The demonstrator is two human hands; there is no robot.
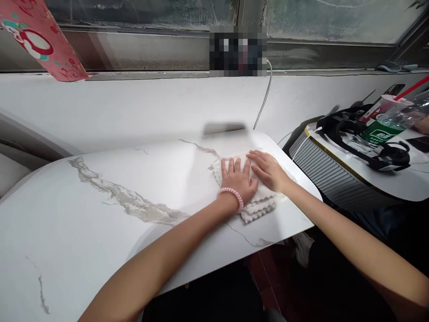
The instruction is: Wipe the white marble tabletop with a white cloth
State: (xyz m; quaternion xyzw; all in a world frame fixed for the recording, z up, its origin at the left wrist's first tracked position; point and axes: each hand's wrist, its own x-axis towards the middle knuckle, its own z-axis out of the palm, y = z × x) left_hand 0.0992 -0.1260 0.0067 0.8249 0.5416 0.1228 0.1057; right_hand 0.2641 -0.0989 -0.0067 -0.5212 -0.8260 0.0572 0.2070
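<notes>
A white cloth (259,208) with scalloped edges lies folded in layers on the right part of the white marble-patterned table (161,179). My left hand (238,181) rests flat on the cloth, fingers spread, a pink coiled band around its wrist. Beside it, my right hand (268,170) also lies on the cloth with its fingers stretched out toward the left. Both palms face down, and they cover much of the fabric.
To the right, a second table (410,183) with a ribbed side bears a green-labelled bottle (380,132), a cup with a red straw and a black headset (351,143). A white cable (266,96) hangs behind my table. A pink printed panel (50,44) is at upper left.
</notes>
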